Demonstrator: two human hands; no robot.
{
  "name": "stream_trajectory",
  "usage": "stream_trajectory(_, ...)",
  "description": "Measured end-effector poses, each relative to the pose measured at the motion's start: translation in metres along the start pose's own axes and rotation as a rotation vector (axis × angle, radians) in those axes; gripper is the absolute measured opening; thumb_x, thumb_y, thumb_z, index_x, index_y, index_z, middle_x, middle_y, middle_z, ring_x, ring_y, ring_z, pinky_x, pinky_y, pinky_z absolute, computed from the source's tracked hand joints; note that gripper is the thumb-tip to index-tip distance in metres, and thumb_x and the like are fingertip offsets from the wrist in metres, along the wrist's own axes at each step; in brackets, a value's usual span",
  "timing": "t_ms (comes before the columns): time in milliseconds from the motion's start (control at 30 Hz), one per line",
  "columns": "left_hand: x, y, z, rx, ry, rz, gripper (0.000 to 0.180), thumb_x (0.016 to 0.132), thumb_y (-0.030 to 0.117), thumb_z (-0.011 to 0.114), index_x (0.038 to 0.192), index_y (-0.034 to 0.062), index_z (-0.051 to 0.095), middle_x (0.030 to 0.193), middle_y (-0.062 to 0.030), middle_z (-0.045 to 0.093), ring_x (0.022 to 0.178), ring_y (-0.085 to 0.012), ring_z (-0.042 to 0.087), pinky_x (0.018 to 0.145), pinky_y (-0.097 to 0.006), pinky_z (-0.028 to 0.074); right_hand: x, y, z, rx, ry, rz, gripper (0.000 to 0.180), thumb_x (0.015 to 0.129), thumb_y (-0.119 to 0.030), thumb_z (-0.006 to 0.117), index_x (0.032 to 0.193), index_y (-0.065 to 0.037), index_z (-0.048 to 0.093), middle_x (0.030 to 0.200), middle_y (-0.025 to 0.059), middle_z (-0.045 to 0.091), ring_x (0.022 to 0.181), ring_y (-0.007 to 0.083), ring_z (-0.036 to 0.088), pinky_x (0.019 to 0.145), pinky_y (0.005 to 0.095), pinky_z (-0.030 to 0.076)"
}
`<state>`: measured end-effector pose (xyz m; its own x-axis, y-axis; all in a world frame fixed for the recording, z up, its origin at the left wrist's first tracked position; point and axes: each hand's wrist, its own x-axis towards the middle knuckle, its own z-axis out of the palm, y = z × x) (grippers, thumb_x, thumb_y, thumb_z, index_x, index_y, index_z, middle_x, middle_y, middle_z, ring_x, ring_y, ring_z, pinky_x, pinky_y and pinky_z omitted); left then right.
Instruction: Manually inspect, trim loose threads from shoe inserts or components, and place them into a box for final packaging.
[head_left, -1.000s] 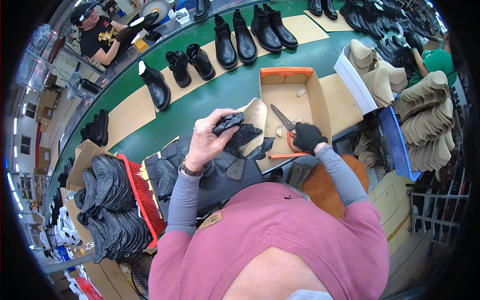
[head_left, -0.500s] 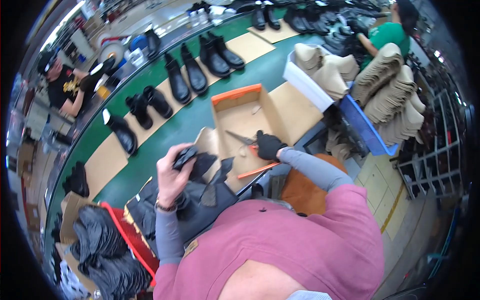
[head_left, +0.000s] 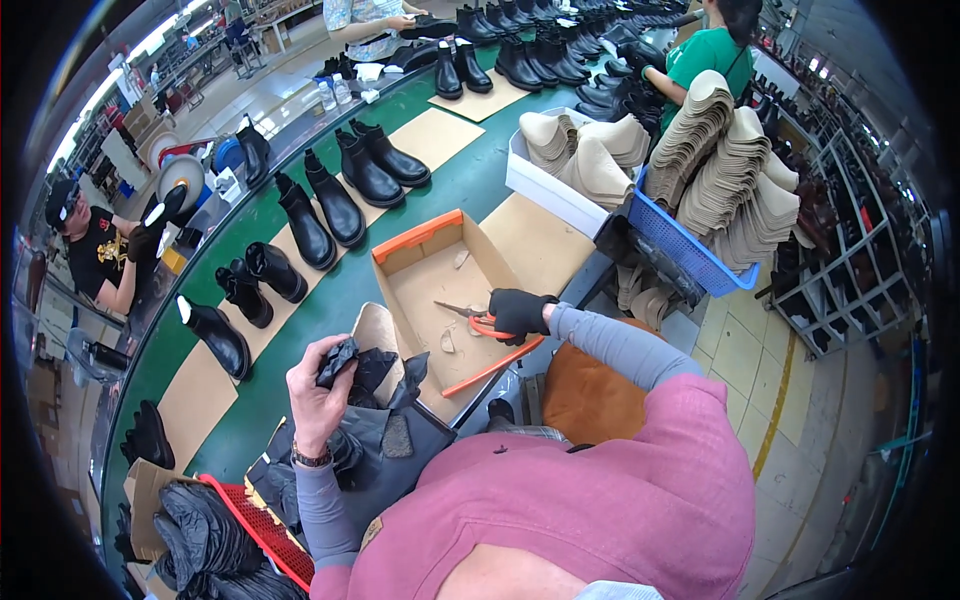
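My right hand (head_left: 520,312), in a black glove, grips scissors (head_left: 484,320) with orange handles over an open cardboard box (head_left: 495,258) with orange edges. The blades point left, and small pale scraps (head_left: 447,342) lie inside the box. My bare left hand (head_left: 318,388) is closed around a crumpled black piece of thin sheet material (head_left: 338,362), held left of the box. Below it, more black material (head_left: 365,432) is heaped by my lap. A tan curved board (head_left: 376,335) stands beside the box; black material partly covers it.
Black ankle boots (head_left: 305,222) stand in a row on tan sheets across the green table (head_left: 445,172). White and blue baskets (head_left: 690,240) hold stacked beige boot-shaped inserts (head_left: 705,150). A red basket (head_left: 262,520) sits at lower left. Co-workers are at the far left, far side and upper right.
The view has shifted, so the table and boots sit lower and further left and more of the far side shows. My hands keep hold of the scissors and the black piece.
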<state>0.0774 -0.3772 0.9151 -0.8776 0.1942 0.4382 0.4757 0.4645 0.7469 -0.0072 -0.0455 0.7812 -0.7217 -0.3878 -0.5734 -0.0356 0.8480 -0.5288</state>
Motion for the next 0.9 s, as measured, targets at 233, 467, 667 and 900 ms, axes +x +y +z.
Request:
stream_trajectory(233, 0.009, 0.004, 0.005, 0.008, -0.036, 0.04, 0.031, 0.076, -0.005, 0.066, 0.106, 0.0017, 0.063, 0.086, -0.0106, 0.068, 0.075, -0.0176, 0.067, 0.071, -0.027, 0.05, -0.044, -0.005, -0.008, 0.897, 0.06, -0.172, 0.025, 0.093, -0.028, 0.062, 0.087, -0.004, 0.059, 0.065, 0.0026, 0.056, 0.046, 0.0084, 0.05, 0.042, 0.0248, 0.042)
stream_trajectory(467, 0.027, 0.009, 0.006, 0.05, -0.038, 0.073, 0.03, 0.075, -0.003, 0.067, 0.105, 0.002, 0.064, 0.083, -0.0136, 0.068, 0.073, -0.021, 0.069, 0.068, -0.027, 0.05, -0.047, 0.008, 0.022, 0.846, 0.038, -0.474, 0.053, 0.088, -0.063, 0.055, 0.082, -0.01, 0.057, 0.065, 0.0019, 0.058, 0.045, 0.0102, 0.052, 0.042, 0.0247, 0.042)
stream_trajectory(667, 0.035, -0.009, 0.001, 0.09, -0.029, 0.026, 0.026, 0.075, 0.006, 0.07, 0.101, 0.0012, 0.066, 0.081, -0.016, 0.069, 0.073, -0.0247, 0.071, 0.068, -0.031, 0.053, -0.065, -0.008, 0.027, 1.069, -0.216, -0.62, 0.046, 0.101, -0.046, 0.041, 0.109, -0.001, 0.052, 0.074, 0.0025, 0.058, 0.056, 0.0101, 0.056, 0.049, 0.0223, 0.044)
stream_trajectory(900, 0.041, -0.011, 0.011, -0.046, -0.031, -0.009, 0.021, 0.075, 0.005, 0.069, 0.095, 0.0006, 0.067, 0.074, -0.0101, 0.066, 0.065, -0.0125, 0.063, 0.061, -0.026, 0.048, -0.115, -0.043, 0.012, 0.829, -0.063, -0.687, 0.06, 0.092, -0.06, 0.051, 0.099, 0.0, 0.054, 0.079, 0.0022, 0.048, 0.062, 0.0085, 0.047, 0.056, 0.0233, 0.04)
